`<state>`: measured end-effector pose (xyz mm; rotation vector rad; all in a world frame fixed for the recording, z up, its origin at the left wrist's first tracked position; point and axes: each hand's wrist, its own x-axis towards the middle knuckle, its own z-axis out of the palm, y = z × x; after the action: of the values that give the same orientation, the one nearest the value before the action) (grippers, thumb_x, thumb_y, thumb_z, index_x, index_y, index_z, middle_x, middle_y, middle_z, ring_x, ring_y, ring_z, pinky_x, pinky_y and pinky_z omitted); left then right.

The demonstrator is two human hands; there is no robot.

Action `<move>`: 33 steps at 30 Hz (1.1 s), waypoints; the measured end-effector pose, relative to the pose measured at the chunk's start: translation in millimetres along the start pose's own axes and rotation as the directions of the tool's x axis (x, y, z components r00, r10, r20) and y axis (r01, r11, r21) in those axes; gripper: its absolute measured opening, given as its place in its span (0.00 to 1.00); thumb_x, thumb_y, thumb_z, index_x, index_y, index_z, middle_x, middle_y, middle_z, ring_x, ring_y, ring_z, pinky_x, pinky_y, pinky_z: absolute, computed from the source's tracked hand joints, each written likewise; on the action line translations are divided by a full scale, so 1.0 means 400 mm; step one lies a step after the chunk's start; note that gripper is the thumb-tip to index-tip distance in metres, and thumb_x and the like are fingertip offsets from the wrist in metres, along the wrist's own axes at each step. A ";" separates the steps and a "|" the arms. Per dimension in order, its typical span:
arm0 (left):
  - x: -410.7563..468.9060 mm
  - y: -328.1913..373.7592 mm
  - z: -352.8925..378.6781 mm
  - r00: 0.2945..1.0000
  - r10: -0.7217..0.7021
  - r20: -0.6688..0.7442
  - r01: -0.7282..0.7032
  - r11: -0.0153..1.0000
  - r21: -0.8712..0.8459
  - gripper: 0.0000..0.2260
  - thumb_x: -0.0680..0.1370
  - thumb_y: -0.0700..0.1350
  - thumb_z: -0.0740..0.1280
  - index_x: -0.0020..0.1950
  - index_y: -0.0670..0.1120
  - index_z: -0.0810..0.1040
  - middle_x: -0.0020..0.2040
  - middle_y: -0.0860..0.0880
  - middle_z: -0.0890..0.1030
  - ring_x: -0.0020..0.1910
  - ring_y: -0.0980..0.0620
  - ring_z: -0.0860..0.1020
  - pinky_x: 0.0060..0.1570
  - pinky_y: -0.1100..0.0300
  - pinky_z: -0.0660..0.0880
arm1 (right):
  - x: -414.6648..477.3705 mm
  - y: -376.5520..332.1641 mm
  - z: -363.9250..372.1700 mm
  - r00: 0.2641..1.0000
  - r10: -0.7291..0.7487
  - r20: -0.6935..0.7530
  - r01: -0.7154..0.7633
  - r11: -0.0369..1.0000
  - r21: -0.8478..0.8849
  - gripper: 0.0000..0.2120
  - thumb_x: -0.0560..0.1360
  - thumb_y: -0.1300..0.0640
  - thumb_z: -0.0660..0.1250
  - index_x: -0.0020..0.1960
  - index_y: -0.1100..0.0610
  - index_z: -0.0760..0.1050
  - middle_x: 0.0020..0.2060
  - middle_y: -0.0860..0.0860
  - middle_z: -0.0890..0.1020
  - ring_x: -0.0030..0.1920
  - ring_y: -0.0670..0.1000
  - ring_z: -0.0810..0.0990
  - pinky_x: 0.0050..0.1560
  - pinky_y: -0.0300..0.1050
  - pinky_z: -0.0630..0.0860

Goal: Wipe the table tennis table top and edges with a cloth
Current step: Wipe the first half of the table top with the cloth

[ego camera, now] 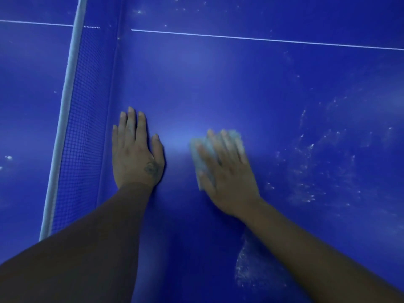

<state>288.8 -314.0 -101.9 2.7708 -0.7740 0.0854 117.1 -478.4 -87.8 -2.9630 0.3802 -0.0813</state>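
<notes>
Left hand (pixel 136 154) lay flat on the blue tabletop (pixel 218 84) beside the net (pixel 85 127), fingers straight, together. Right hand (pixel 227 171) — blurred — pressed a pale cloth (pixel 197 154) onto the tabletop, fingers extended, slightly apart; white dust (pixel 306 171) to its right.

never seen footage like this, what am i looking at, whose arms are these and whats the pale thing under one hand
There is no machine here. A person wears a camera on their head, so the one picture looks down along their own bare arms. The blue surface is a table tennis table, with its net on the left and a white line across the far part. The left hand lies flat on the table beside the net. The right hand, blurred, presses a pale cloth onto the top. The white specks to the right look like dust.
</notes>
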 end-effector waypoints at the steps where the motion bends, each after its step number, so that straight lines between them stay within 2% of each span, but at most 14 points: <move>1: -0.001 -0.002 0.002 1.000 0.001 -0.004 -0.001 1.000 0.003 0.28 0.89 0.53 0.55 0.86 0.40 0.61 0.88 0.42 0.58 0.88 0.43 0.54 0.87 0.45 0.49 | -0.034 0.004 0.007 0.997 -0.072 0.020 0.072 0.997 -0.007 0.29 0.88 0.45 0.55 0.86 0.54 0.61 0.84 0.59 0.62 0.84 0.67 0.59 0.84 0.69 0.52; 3: -0.003 -0.003 0.005 1.000 0.003 -0.007 -0.003 1.000 -0.001 0.29 0.88 0.54 0.54 0.87 0.41 0.61 0.88 0.42 0.58 0.88 0.44 0.54 0.87 0.46 0.48 | -0.037 0.094 0.000 0.998 -0.039 -0.041 0.036 0.996 -0.086 0.28 0.87 0.47 0.57 0.86 0.53 0.62 0.83 0.60 0.65 0.82 0.68 0.63 0.83 0.69 0.56; 5: -0.003 -0.001 0.002 1.000 0.002 0.003 -0.002 1.000 -0.007 0.29 0.88 0.54 0.54 0.87 0.41 0.61 0.88 0.42 0.58 0.88 0.44 0.54 0.87 0.47 0.48 | -0.006 0.204 -0.022 0.969 0.223 -0.109 -0.234 0.967 -0.099 0.29 0.86 0.47 0.57 0.86 0.52 0.61 0.83 0.60 0.65 0.83 0.67 0.62 0.82 0.71 0.57; 7: -0.002 0.002 -0.002 1.000 0.010 0.010 -0.010 1.000 -0.018 0.28 0.89 0.53 0.56 0.86 0.40 0.62 0.87 0.42 0.59 0.88 0.42 0.55 0.87 0.46 0.48 | 0.028 0.226 -0.054 0.878 0.472 -0.080 -0.475 0.880 -0.020 0.31 0.86 0.45 0.52 0.87 0.50 0.57 0.86 0.58 0.60 0.85 0.65 0.56 0.83 0.69 0.51; 9: -0.011 0.007 -0.012 1.000 0.004 0.019 -0.003 0.998 -0.059 0.25 0.89 0.48 0.58 0.84 0.38 0.66 0.86 0.40 0.62 0.87 0.40 0.57 0.86 0.44 0.51 | 0.011 0.132 -0.041 0.902 0.414 -0.122 -0.423 0.905 -0.052 0.29 0.87 0.48 0.55 0.86 0.54 0.60 0.84 0.62 0.62 0.84 0.69 0.59 0.82 0.72 0.53; 12: -0.092 0.040 -0.040 0.998 -0.060 0.029 0.064 0.985 -0.163 0.22 0.87 0.42 0.61 0.81 0.35 0.70 0.84 0.38 0.66 0.86 0.38 0.61 0.85 0.41 0.55 | -0.107 0.007 -0.011 0.994 0.015 -0.111 -0.019 0.999 -0.033 0.26 0.87 0.50 0.60 0.83 0.56 0.67 0.80 0.63 0.69 0.80 0.70 0.66 0.80 0.72 0.60; 14: -0.217 0.065 -0.055 0.995 -0.095 0.027 0.098 0.980 -0.171 0.23 0.87 0.43 0.61 0.81 0.35 0.70 0.83 0.37 0.67 0.85 0.36 0.62 0.84 0.38 0.56 | -0.158 0.035 -0.020 0.994 -0.092 -0.058 0.089 0.995 -0.046 0.27 0.86 0.49 0.61 0.84 0.54 0.67 0.81 0.61 0.69 0.80 0.68 0.67 0.81 0.71 0.60; 17: -0.412 0.092 -0.067 0.996 -0.051 0.073 0.057 0.995 -0.081 0.27 0.87 0.49 0.59 0.84 0.37 0.66 0.86 0.40 0.64 0.86 0.38 0.59 0.84 0.38 0.56 | -0.132 0.158 -0.044 0.979 0.150 -0.137 -0.165 0.981 -0.105 0.28 0.86 0.52 0.63 0.84 0.55 0.65 0.80 0.63 0.70 0.80 0.70 0.68 0.78 0.73 0.64; 20: -0.461 0.071 -0.047 0.997 -0.035 0.063 0.036 0.999 -0.022 0.28 0.87 0.51 0.57 0.85 0.40 0.64 0.87 0.44 0.61 0.88 0.42 0.56 0.85 0.39 0.55 | -0.068 0.193 -0.075 0.856 0.513 -0.067 -0.513 0.858 0.019 0.31 0.86 0.45 0.51 0.87 0.53 0.56 0.86 0.60 0.58 0.85 0.66 0.56 0.84 0.69 0.50; 22: -0.455 0.063 -0.032 0.998 -0.034 0.048 0.034 0.999 -0.011 0.28 0.87 0.51 0.57 0.86 0.41 0.64 0.87 0.45 0.61 0.88 0.43 0.55 0.85 0.39 0.54 | -0.061 0.122 -0.047 0.868 0.484 -0.110 -0.486 0.874 0.012 0.30 0.87 0.46 0.49 0.87 0.56 0.58 0.84 0.63 0.60 0.84 0.69 0.57 0.83 0.72 0.52; 25: -0.463 0.069 -0.027 1.000 -0.017 0.026 0.018 0.999 -0.027 0.28 0.87 0.50 0.59 0.85 0.41 0.64 0.87 0.44 0.61 0.87 0.42 0.56 0.84 0.38 0.56 | -0.136 -0.031 0.006 0.981 0.162 -0.108 -0.157 0.986 0.060 0.29 0.88 0.47 0.55 0.86 0.57 0.61 0.84 0.62 0.62 0.84 0.68 0.58 0.81 0.73 0.56; 28: -0.467 0.064 -0.032 1.000 -0.015 0.018 0.016 0.999 -0.040 0.27 0.87 0.50 0.59 0.85 0.41 0.64 0.87 0.44 0.62 0.87 0.42 0.57 0.84 0.38 0.56 | -0.205 -0.037 0.011 0.998 -0.002 -0.065 0.006 0.998 0.069 0.29 0.88 0.46 0.57 0.86 0.54 0.60 0.85 0.58 0.61 0.86 0.64 0.57 0.83 0.70 0.55; 30: -0.466 0.063 -0.033 0.999 -0.027 0.035 0.028 0.999 -0.040 0.28 0.87 0.50 0.58 0.86 0.41 0.64 0.87 0.45 0.61 0.88 0.43 0.55 0.85 0.38 0.55 | -0.209 0.044 0.001 0.997 0.046 -0.057 -0.045 0.999 0.014 0.28 0.87 0.47 0.58 0.85 0.54 0.63 0.84 0.59 0.64 0.84 0.66 0.61 0.84 0.70 0.54; 33: -0.466 0.071 -0.036 0.998 -0.033 0.048 0.035 0.999 -0.039 0.28 0.87 0.50 0.57 0.86 0.41 0.63 0.87 0.45 0.61 0.88 0.43 0.55 0.85 0.38 0.55 | -0.172 0.181 -0.033 0.937 0.346 -0.056 -0.348 0.936 -0.041 0.30 0.86 0.47 0.56 0.87 0.53 0.59 0.84 0.60 0.62 0.84 0.67 0.59 0.84 0.69 0.52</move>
<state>114.9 -240.1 -104.9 2.7564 -0.7318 -0.0018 31.9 -531.9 -88.5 -2.8936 0.9178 -0.1025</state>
